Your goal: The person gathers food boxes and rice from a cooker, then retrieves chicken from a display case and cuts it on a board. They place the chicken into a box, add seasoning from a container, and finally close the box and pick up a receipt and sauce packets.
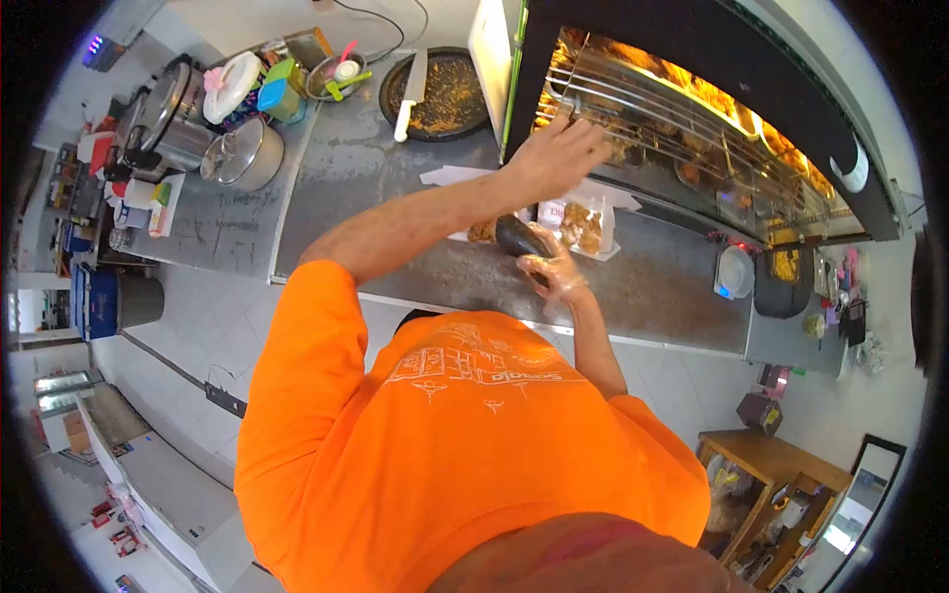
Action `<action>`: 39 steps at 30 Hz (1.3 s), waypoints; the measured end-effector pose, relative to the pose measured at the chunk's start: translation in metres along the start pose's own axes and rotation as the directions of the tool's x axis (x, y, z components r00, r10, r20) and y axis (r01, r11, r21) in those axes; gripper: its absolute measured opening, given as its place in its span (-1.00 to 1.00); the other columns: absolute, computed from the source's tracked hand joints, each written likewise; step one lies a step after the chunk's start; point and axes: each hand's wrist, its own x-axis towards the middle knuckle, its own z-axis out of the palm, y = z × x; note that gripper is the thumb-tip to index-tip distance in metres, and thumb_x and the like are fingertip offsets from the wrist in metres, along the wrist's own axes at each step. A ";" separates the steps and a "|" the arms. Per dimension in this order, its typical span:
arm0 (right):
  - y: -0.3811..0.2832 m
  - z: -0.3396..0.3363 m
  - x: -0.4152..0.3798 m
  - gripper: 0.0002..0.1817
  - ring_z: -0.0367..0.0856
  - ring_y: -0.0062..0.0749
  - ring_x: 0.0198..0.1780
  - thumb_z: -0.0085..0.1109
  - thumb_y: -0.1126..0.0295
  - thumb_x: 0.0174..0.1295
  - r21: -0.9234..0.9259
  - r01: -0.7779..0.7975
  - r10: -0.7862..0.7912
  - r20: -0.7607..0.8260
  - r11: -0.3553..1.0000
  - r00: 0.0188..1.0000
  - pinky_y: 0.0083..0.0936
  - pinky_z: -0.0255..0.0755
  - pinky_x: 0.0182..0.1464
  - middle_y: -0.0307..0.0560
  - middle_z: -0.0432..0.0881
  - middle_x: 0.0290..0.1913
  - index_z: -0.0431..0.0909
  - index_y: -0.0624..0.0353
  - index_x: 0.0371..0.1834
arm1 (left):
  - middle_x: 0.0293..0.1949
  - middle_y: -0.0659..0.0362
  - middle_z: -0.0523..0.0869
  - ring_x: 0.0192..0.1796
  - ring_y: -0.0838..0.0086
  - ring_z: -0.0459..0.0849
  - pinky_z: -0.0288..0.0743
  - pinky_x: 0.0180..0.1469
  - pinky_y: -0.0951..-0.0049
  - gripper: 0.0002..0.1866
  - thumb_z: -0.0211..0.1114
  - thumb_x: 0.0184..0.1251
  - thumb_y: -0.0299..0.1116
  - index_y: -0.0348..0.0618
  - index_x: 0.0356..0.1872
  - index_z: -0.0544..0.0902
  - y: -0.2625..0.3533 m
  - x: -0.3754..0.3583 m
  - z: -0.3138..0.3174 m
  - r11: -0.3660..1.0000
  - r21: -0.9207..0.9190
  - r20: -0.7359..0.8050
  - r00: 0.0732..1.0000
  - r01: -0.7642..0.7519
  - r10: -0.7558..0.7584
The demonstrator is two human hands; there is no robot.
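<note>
My left hand [563, 158], bare, reaches to the front edge of the lit grill oven [682, 119]. Its fingers are bent together by the wire rack; what they grip, if anything, is hidden. My right hand [556, 273] wears a clear plastic glove and is wrapped round a dark, long, rounded object [518, 239], whose kind I cannot make out. Just left of that object is a piece of brown food [481, 231]. Beyond my right hand, a clear plastic tray [606, 242] holds browned food pieces.
A large knife [412, 94] lies across a round dark pan [395, 77] with crumbs. Pots [245, 156] and tubs [287, 94] stand at the left. On the right of the counter [672, 306] are a white plate [734, 269] and a black container [783, 296].
</note>
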 end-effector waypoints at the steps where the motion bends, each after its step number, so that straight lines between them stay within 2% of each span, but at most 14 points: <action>1: -0.015 0.017 0.011 -0.24 0.41 -0.59 -0.50 0.34 0.40 0.10 -0.003 0.007 -0.007 0.006 1.000 1.000 -0.64 0.23 -0.59 -0.19 0.58 -0.34 0.19 -0.17 0.38 | 0.09 0.17 0.50 0.15 0.37 0.41 0.22 0.15 0.24 -0.48 0.35 0.00 -0.06 -0.06 0.00 0.56 -0.008 -0.005 -0.029 1.000 0.009 -0.001 1.000 0.000 0.000; 7: -0.069 0.105 0.156 -0.17 0.43 -0.48 -0.30 0.35 0.31 0.03 0.386 0.268 -0.201 -0.206 0.883 0.958 -0.41 0.37 -0.43 -0.12 0.44 -0.09 0.10 -0.03 0.38 | -0.02 0.22 0.59 0.05 0.32 0.50 0.20 0.03 0.22 -0.53 0.43 -0.03 -0.24 -0.03 -0.03 0.55 -0.102 -0.098 -0.110 0.890 -0.311 -0.422 0.791 0.332 -0.443; 13: -0.099 0.095 0.336 -0.16 0.54 -0.21 -0.16 0.23 0.31 0.03 0.030 0.174 -0.127 -0.565 0.984 0.815 -0.21 0.49 -0.22 0.10 0.50 -0.06 0.03 0.12 0.40 | -0.03 0.21 0.58 0.09 0.29 0.45 0.11 0.09 0.26 -0.58 0.39 0.08 -0.22 -0.04 -0.03 0.53 -0.153 -0.186 -0.096 0.773 -0.275 -0.165 0.764 0.571 -0.623; 14: -0.086 0.086 0.359 -0.21 0.58 -0.32 -0.41 0.20 0.29 0.05 -0.066 0.216 -0.215 -0.564 0.974 0.797 -0.35 0.46 -0.39 -0.03 0.56 -0.40 0.09 0.09 0.38 | -0.03 0.22 0.58 0.08 0.30 0.45 0.11 0.09 0.27 -0.60 0.38 0.11 -0.21 -0.04 -0.03 0.53 -0.160 -0.191 -0.094 0.762 -0.272 -0.113 0.767 0.588 -0.632; 17: -0.075 0.093 0.364 -0.19 0.56 -0.07 0.00 0.18 0.30 0.03 -0.159 0.210 -0.262 -0.650 0.965 0.713 -0.27 0.43 0.03 0.23 0.53 0.03 0.07 0.13 0.40 | -0.03 0.22 0.59 0.08 0.30 0.46 0.11 0.09 0.21 -0.61 0.37 0.13 -0.17 -0.02 -0.04 0.54 -0.188 -0.188 -0.080 0.732 -0.336 -0.065 0.761 0.593 -0.646; 20: -0.093 0.113 0.291 -0.38 0.56 -0.08 0.08 0.14 0.30 0.09 -0.503 -0.019 -0.363 -0.648 0.864 0.669 -0.30 0.41 0.09 0.20 0.54 0.11 0.28 0.17 0.28 | -0.01 0.19 0.60 0.11 0.28 0.46 0.13 0.11 0.12 -0.61 0.32 0.16 -0.06 0.02 -0.04 0.57 -0.202 -0.160 -0.065 0.689 -0.402 0.017 0.757 0.603 -0.653; 22: -0.101 0.120 0.217 -0.53 0.58 -0.05 0.05 0.10 0.28 0.15 -0.731 0.151 -0.529 -0.320 0.666 0.786 -0.25 0.42 0.09 0.08 0.58 0.08 0.46 0.18 0.15 | 0.00 0.17 0.61 0.14 0.27 0.46 0.15 0.14 0.08 -0.59 0.27 0.20 0.02 0.04 -0.03 0.59 -0.220 -0.131 -0.039 0.679 -0.401 0.070 0.759 0.616 -0.647; 24: -0.067 0.105 0.174 -0.64 0.62 -0.05 -0.05 0.15 0.27 0.13 -0.632 0.408 -0.752 -0.554 0.659 0.357 -0.27 0.47 -0.07 0.00 0.62 0.01 0.58 0.16 -0.02 | -0.01 0.10 0.65 0.15 0.19 0.50 0.13 0.24 0.09 -0.49 0.08 0.27 0.21 0.06 -0.03 0.65 -0.245 -0.103 0.007 0.569 -0.470 0.274 0.724 0.675 -0.633; 26: -0.054 0.057 0.149 -0.65 0.64 -0.18 -0.25 0.24 0.28 -0.01 -0.932 0.049 -0.932 -0.360 0.359 -0.032 -0.36 0.49 -0.30 -0.03 0.62 -0.12 0.62 0.14 -0.12 | -0.06 0.00 0.69 0.11 0.08 0.55 0.17 0.27 0.14 -0.36 -0.05 0.29 0.31 -0.03 -0.07 0.69 -0.255 -0.063 0.024 0.444 -0.415 0.481 0.606 0.794 -0.633; 28: -0.088 0.032 0.114 -0.60 0.61 -0.28 -0.33 0.26 0.31 -0.13 -0.913 -0.379 -0.971 -0.208 0.149 0.118 -0.42 0.46 -0.38 -0.08 0.60 -0.23 0.61 0.12 -0.13 | -0.16 -0.04 0.72 0.02 0.07 0.61 0.29 0.19 0.16 -0.34 -0.06 0.30 0.29 -0.11 -0.11 0.70 -0.284 -0.037 0.089 0.428 -0.406 0.605 0.589 0.807 -0.536; 29: -0.090 0.016 0.117 -0.63 0.57 -0.24 -0.39 0.25 0.35 -0.13 -0.980 -0.194 -0.999 -0.047 0.050 -0.018 -0.33 0.46 -0.43 -0.10 0.55 -0.32 0.60 0.12 -0.16 | -0.16 -0.04 0.72 0.02 0.07 0.61 0.29 0.19 0.16 -0.34 -0.06 0.30 0.29 -0.11 -0.11 0.70 -0.289 -0.031 0.112 0.432 -0.407 0.611 0.591 0.805 -0.527; 32: -0.120 0.028 0.096 -0.87 0.53 0.05 -0.48 0.13 0.39 0.20 -0.994 -0.065 -0.995 -0.083 0.086 -0.054 -0.17 0.40 -0.42 0.05 0.54 -0.53 0.46 0.12 -0.47 | -0.22 -0.03 0.73 -0.05 0.20 0.63 0.38 0.08 0.22 -0.35 -0.06 0.32 0.23 -0.20 -0.15 0.70 -0.294 -0.014 0.159 0.281 -0.552 0.648 0.616 0.785 -0.447; 35: -0.122 0.018 0.103 -0.87 0.55 -0.09 -0.55 0.20 0.29 0.16 -0.996 -0.009 -0.996 -0.092 0.092 0.008 -0.19 0.44 -0.50 -0.05 0.54 -0.56 0.49 0.05 -0.42 | -0.30 0.05 0.71 -0.23 0.38 0.59 0.40 -0.11 0.38 -0.48 -0.01 0.39 0.02 -0.28 -0.15 0.68 -0.288 0.000 0.160 -0.119 -0.660 0.640 0.472 0.742 -0.606; 39: -0.112 0.004 0.117 -0.85 0.52 -0.20 -0.67 0.21 0.18 0.13 -0.993 -0.115 -1.000 0.024 -0.024 0.003 -0.24 0.43 -0.62 -0.12 0.51 -0.67 0.55 -0.04 -0.36 | -0.29 0.04 0.72 -0.22 0.41 0.62 0.43 -0.13 0.39 -0.61 0.09 0.36 -0.16 -0.28 -0.07 0.66 -0.263 0.013 0.123 0.034 -0.659 0.566 0.525 0.751 -0.636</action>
